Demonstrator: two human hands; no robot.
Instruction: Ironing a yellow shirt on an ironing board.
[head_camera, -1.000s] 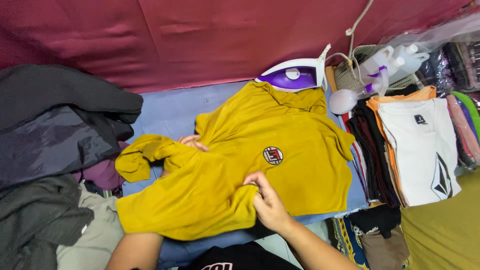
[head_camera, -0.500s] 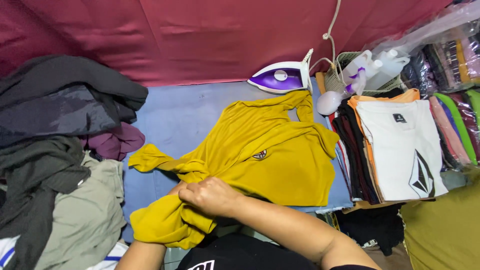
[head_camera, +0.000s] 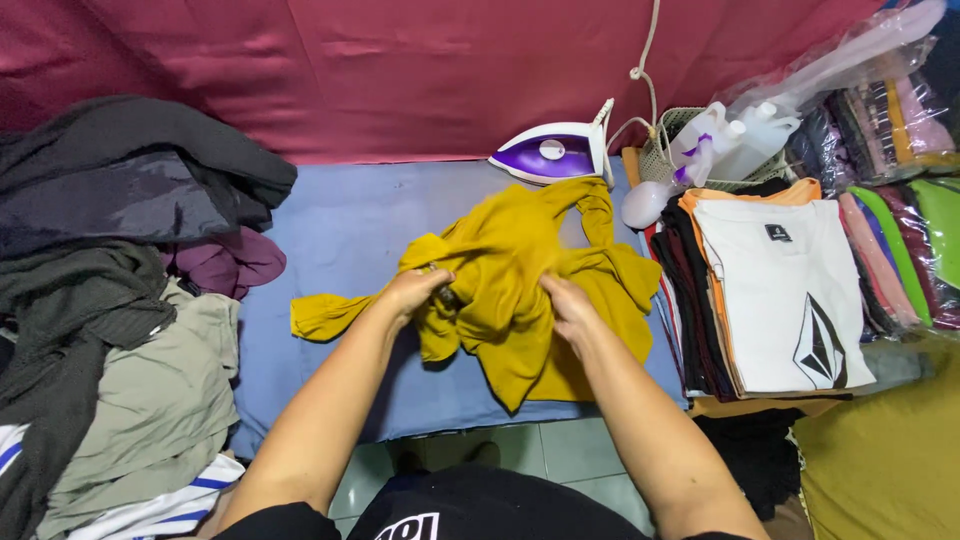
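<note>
A: What is hidden?
B: The fingertips are buried in the bunched yellow shirt (head_camera: 520, 290); its front cannot be made out.

A: What is nearby?
B: A purple iron (head_camera: 552, 156) behind it, folded shirts (head_camera: 780, 290) to the right.

A: And the hands?
B: The left hand (head_camera: 415, 292) and right hand (head_camera: 568, 305) are both clenched on the shirt, on the blue counter (head_camera: 340, 230).

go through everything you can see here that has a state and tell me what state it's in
yellow shirt: bunched up, held by both hands
left hand: gripping the shirt
right hand: gripping the shirt
iron: standing on its heel, untouched
white t-shirt: folded, top of a stack
dark clothes: heaped, unfolded
</note>
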